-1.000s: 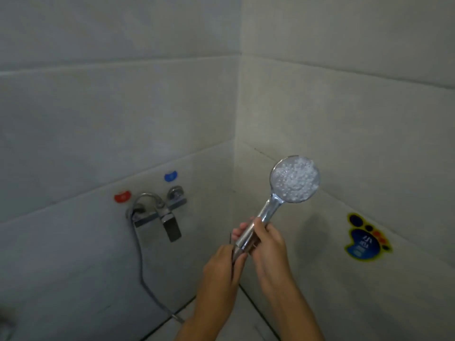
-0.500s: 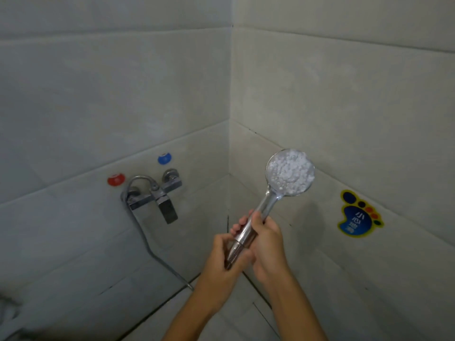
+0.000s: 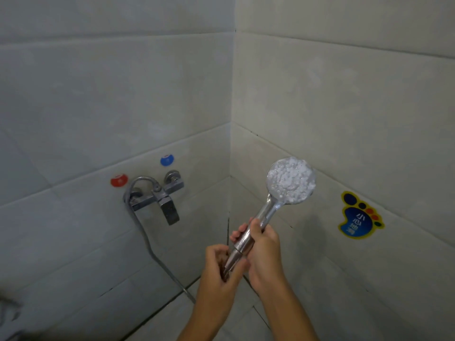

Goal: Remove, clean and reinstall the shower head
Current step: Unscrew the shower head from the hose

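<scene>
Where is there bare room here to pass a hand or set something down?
Free: wall between the faucet and the corner, and floor tile left of the arms. Crowded: left hand and right hand grip the shower head handle, hose beside them.

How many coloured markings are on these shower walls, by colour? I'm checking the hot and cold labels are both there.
Red: 1, the round red sticker left of the tap
Blue: 1, the round blue sticker above the tap
Multicoloured: 1, the foot-shaped sticker on the right wall
Total: 3
</scene>
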Available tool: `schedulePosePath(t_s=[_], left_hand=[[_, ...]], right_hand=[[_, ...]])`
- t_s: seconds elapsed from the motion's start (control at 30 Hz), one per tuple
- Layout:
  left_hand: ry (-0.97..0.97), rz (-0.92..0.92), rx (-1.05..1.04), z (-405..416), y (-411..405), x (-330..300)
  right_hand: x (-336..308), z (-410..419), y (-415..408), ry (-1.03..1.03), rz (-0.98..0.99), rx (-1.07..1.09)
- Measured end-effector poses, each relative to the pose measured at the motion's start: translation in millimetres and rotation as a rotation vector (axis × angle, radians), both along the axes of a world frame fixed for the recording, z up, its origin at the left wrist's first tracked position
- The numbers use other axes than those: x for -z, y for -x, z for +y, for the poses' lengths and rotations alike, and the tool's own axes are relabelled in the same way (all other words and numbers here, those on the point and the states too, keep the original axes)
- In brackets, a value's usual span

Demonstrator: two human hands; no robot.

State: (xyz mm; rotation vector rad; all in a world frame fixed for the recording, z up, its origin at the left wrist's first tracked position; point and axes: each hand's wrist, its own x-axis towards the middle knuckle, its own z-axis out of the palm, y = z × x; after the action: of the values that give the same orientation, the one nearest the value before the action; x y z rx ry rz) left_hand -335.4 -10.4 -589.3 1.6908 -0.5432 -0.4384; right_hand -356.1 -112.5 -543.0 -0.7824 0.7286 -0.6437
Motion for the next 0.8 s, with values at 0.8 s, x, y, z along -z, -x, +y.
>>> schedulePosePath(t_s=[0.8], left_hand=[[-0.051,-0.097,-0.073,10,5,9]], right_hand=[[0,4,1,-0.020,0.009,0.021]])
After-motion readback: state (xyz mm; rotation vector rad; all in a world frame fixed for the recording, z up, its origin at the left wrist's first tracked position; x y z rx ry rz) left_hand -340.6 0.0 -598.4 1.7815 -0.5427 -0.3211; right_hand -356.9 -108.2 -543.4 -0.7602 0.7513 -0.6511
